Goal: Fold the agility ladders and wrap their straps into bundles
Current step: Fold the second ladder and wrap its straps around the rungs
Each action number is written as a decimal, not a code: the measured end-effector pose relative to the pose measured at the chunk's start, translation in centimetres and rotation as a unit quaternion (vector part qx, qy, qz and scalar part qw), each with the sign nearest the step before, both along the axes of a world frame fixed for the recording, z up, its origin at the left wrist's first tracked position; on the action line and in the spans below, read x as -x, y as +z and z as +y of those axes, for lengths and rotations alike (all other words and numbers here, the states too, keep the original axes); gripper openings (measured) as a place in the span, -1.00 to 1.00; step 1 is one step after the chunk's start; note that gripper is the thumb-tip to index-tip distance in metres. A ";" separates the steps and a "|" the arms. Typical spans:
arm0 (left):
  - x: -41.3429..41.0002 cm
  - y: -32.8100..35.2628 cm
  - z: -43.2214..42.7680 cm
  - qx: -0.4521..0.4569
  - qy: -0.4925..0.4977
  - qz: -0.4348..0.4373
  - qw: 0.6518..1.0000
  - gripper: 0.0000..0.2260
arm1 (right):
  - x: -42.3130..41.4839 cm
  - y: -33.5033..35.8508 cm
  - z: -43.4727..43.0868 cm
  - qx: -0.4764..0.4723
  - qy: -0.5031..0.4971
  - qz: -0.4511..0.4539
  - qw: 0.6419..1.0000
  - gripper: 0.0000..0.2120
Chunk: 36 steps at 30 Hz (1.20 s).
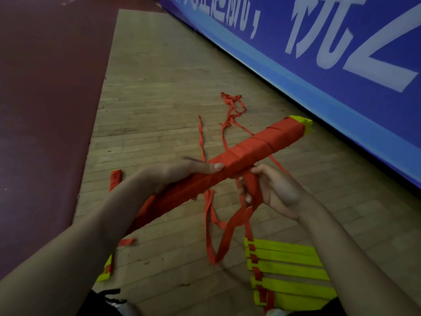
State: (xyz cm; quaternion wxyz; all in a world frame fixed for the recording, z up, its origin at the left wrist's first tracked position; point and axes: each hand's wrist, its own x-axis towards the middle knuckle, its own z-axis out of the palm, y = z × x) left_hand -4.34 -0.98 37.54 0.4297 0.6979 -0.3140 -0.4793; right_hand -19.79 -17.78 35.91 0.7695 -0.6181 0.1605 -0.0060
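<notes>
A folded ladder bundle [257,144], yellow rungs stacked and wound in red strap, is held slanting above the floor, its yellow tip at the upper right. My left hand [180,174] grips the bundle near its middle from above. My right hand [271,190] is just under the bundle, closed on the loose red strap [227,226], which hangs down in loops to the floor. A second ladder [289,272] with yellow rungs and red side straps lies spread on the floor at the lower right.
A blue banner wall [319,65] with white lettering runs along the right. Loose red strap ends [232,106] trail over the wooden floor [155,87]. A dark red floor zone [45,87] lies to the left. Another yellow rung piece [107,270] sits low left.
</notes>
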 end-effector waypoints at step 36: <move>1.2 2.4 -0.1 0.020 0.027 -0.064 0.997 -0.54 | 0.0 0.2 0.3 -0.026 -0.045 0.072 0.996 -0.45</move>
